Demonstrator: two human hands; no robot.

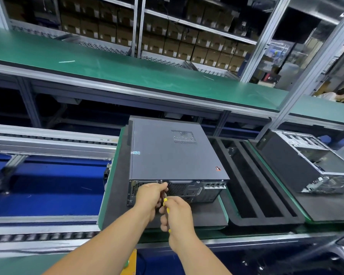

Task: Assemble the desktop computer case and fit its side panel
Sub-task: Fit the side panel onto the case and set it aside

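Observation:
A grey desktop computer case (173, 155) lies flat on a dark foam pad (119, 175), its side panel (167, 161) on top and its rear face toward me. My right hand (177, 213) grips a yellow-handled screwdriver (165, 203) whose shaft points up at the top edge of the rear face. My left hand (150, 195) pinches the shaft near its tip, just below the panel's edge. The tip and any screw are hidden behind my fingers.
A black foam tray (252, 185) with long slots lies right of the case. Further right, another open case (310, 167) rests on its own pad. A roller conveyor (48, 139) runs to the left, a green belt (127, 70) behind, and shelves of boxes (187, 40) beyond.

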